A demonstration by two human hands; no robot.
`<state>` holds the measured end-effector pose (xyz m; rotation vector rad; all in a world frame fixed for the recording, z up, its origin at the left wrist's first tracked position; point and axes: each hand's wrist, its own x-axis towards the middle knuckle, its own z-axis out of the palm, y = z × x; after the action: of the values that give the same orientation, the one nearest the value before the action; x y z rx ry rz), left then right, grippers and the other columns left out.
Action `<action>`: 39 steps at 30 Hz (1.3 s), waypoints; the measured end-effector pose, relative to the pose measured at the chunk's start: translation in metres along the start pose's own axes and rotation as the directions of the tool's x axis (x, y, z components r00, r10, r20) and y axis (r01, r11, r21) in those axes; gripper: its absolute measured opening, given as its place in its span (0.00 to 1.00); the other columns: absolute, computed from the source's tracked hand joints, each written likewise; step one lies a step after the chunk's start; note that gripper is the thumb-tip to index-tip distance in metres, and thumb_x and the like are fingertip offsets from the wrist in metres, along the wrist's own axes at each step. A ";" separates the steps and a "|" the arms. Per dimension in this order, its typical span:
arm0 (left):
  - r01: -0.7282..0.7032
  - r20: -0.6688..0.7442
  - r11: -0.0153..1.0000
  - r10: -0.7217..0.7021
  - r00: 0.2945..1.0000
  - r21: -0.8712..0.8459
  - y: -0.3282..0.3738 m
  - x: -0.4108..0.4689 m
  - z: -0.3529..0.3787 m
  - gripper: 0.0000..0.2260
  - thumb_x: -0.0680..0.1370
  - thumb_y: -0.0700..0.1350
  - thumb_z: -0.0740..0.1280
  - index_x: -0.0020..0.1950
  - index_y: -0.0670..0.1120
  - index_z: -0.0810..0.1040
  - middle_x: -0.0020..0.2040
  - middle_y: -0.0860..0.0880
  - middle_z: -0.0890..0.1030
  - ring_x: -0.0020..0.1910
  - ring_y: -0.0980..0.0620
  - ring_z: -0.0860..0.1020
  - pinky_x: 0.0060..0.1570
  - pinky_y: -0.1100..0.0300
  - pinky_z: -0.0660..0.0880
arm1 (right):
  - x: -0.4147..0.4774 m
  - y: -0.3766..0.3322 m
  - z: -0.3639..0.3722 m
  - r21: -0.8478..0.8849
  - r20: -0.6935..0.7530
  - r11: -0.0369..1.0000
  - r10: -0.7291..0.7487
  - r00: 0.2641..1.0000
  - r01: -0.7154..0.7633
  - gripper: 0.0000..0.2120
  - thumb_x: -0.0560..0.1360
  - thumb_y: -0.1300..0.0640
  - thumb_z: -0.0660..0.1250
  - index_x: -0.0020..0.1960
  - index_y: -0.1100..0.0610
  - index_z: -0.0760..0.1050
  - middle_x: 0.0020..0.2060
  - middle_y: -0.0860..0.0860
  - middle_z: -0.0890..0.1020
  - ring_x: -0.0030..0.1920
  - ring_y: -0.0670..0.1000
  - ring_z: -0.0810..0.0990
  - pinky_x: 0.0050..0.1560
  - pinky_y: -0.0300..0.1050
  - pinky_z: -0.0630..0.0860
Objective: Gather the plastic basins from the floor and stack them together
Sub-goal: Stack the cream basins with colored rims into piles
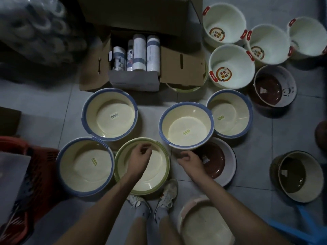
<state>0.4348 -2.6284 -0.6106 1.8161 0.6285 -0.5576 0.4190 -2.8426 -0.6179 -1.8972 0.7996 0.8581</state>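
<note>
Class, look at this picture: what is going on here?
A person stands over plastic basins spread on a tiled floor. The left hand hangs loosely curled above the green-rimmed basin, holding nothing visible. The right hand is at the near rim of the middle blue-rimmed basin, which overlaps a brown basin; a grip cannot be confirmed.

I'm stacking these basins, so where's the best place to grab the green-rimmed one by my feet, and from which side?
Take the green-rimmed basin by the ribbed handle on its far right rim. Come down from above on the right, with your fingers inside the wall and your thumb under the lip. That side faces bare floor, while the left side butts against a blue-rimmed basin.
</note>
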 end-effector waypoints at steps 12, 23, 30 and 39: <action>-0.041 0.106 0.986 0.024 0.994 0.163 0.027 0.079 -0.010 0.10 0.81 0.48 0.65 0.62 0.54 0.79 0.52 0.55 0.82 0.50 0.59 0.80 0.42 0.65 0.74 | 0.083 -0.080 -0.030 -0.021 -0.074 0.993 -0.118 0.990 0.117 0.11 0.75 0.57 0.70 0.56 0.48 0.79 0.43 0.51 0.83 0.45 0.55 0.82 0.51 0.52 0.80; 0.003 0.082 0.975 -0.022 0.996 0.221 0.059 0.259 0.111 0.13 0.82 0.48 0.66 0.66 0.48 0.77 0.56 0.49 0.82 0.51 0.54 0.80 0.50 0.58 0.77 | 0.312 -0.122 -0.092 0.280 -0.126 0.959 0.073 0.989 -0.035 0.11 0.79 0.62 0.66 0.60 0.56 0.78 0.50 0.55 0.83 0.47 0.54 0.84 0.51 0.49 0.84; -0.020 0.087 0.986 0.006 0.996 0.167 0.048 0.332 0.184 0.13 0.82 0.49 0.65 0.66 0.48 0.78 0.55 0.49 0.82 0.52 0.52 0.81 0.54 0.53 0.80 | 0.425 -0.122 -0.104 0.409 -0.093 0.884 0.288 0.953 -0.227 0.24 0.77 0.61 0.72 0.71 0.55 0.72 0.61 0.57 0.79 0.49 0.54 0.81 0.44 0.44 0.85; -0.047 0.110 0.981 0.027 0.994 0.188 0.039 0.375 0.204 0.15 0.83 0.52 0.64 0.68 0.49 0.76 0.57 0.50 0.81 0.53 0.54 0.79 0.53 0.56 0.79 | 0.479 -0.138 -0.087 0.742 0.175 0.584 0.303 0.937 -0.328 0.08 0.78 0.68 0.66 0.56 0.61 0.75 0.65 0.61 0.71 0.67 0.62 0.73 0.61 0.51 0.80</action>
<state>0.7275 -2.7766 -0.8875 1.9574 0.4805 -0.7047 0.8153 -2.9543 -0.9120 -0.9806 1.2706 0.5926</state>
